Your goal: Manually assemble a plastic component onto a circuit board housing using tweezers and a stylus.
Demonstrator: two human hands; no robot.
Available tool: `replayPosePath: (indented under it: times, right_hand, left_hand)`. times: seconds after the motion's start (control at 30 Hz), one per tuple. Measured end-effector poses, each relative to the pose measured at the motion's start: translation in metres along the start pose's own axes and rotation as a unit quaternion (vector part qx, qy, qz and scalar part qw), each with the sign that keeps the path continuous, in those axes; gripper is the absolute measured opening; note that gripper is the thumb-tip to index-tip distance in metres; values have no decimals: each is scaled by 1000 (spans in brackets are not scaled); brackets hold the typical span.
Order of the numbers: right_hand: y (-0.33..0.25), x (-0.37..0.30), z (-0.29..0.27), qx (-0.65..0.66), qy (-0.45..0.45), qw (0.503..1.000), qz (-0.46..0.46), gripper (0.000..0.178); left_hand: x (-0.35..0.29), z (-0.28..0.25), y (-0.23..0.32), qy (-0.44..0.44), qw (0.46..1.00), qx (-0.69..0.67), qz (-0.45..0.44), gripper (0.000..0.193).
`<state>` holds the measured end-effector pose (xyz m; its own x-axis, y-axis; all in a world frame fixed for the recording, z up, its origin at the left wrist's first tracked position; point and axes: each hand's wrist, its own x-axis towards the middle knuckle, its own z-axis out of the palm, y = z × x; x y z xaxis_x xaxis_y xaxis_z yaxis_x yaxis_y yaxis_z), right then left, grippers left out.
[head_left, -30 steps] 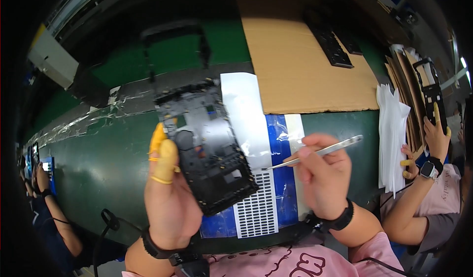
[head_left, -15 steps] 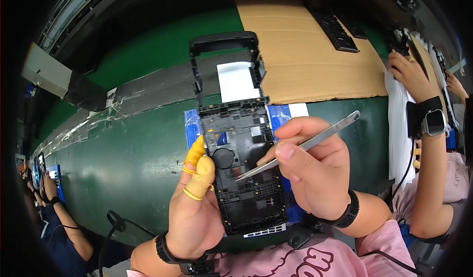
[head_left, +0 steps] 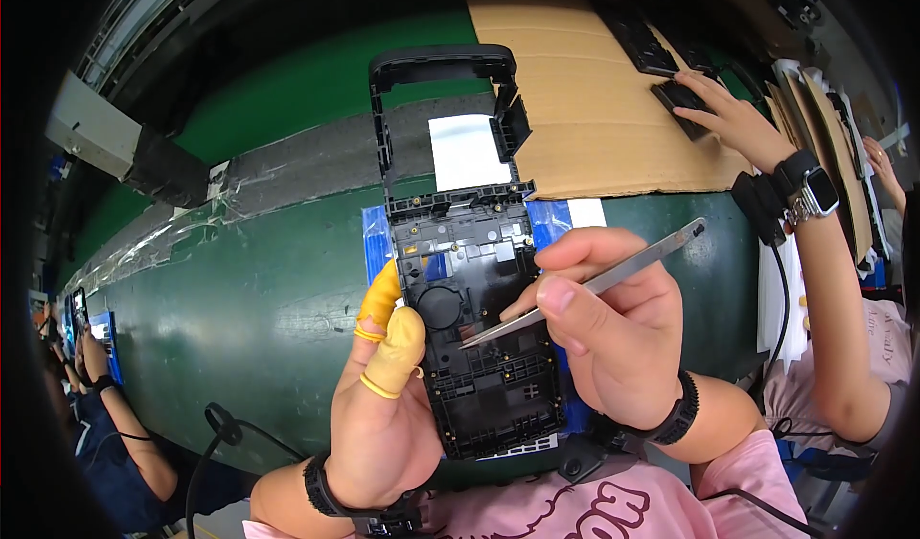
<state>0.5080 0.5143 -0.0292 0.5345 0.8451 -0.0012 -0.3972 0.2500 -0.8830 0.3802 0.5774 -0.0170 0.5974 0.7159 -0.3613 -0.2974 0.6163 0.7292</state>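
My left hand, with yellow finger cots on its thumb and a finger, is closed on the left edge of a black plastic housing. The housing has an open frame at its far end and ribs, small brass-coloured inserts and a round recess inside. In my right hand is a pair of metal tweezers, pinched between thumb and fingers. Their tips point down-left and reach the inner face of the housing below the round recess. Whether anything tiny sits between the tips, I cannot make out.
Under the housing lies a blue pad on the green table. Beyond are a white paper and a cardboard sheet holding black parts. At right, a co-worker's hand touches one black part. Another person sits far left.
The co-worker's hand at right has moved left onto the cardboard with a black part beneath it. The housing has shifted very slightly; my hands keep their grips.
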Motion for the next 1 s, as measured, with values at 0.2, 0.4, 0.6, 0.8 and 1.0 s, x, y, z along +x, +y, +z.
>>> replayPosePath:
  times: [0.2,0.4,0.6,0.8,1.0]
  right_hand:
    - [1,-15,-4,-5,5,1000,-17,21]
    - [-6,5,1,11,-21,1000,-6,21]
    - [5,14,8,-26,-4,1000,-3,21]
    - [8,14,1,14,-29,999,-11,20]
    - [3,12,2,20,-19,1000,6,19]
  left_hand:
    - [-10,1,-8,-13,1000,6,5,50]
    - [0,6,8,9,1000,-7,8,51]
    - [9,0,10,25,1000,-7,3,51]
    - [11,-2,8,17,1000,-8,3,51]
    - [10,-9,9,-9,997,-73,5,46]
